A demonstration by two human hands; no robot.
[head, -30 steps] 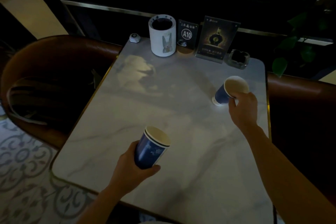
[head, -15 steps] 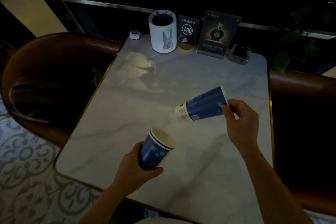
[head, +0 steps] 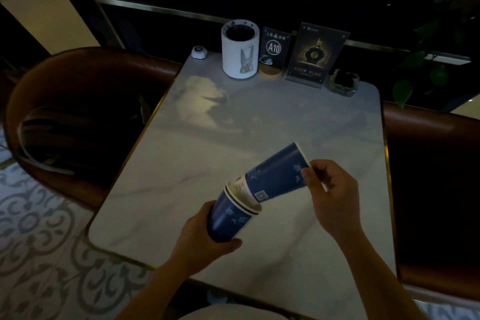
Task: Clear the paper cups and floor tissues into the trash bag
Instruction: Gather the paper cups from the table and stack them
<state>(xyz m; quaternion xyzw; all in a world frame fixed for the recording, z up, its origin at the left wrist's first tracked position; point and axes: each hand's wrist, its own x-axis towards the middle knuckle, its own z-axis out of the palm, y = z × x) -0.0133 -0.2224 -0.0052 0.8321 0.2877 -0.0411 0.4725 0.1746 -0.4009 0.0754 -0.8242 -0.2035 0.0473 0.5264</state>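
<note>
You have two blue paper cups with pale printed motifs and white rims, both held above the marble tabletop point(head: 259, 122) near its front edge. The lower cup point(head: 228, 218) is tilted with its open mouth facing up and to the right, gripped around its base by your left hand point(head: 205, 244). The upper cup point(head: 275, 176) lies almost on its side, its white-labelled bottom end pushed partway into the lower cup's mouth, while your right hand point(head: 330, 189) pinches its rim, which points up and to the right
</note>
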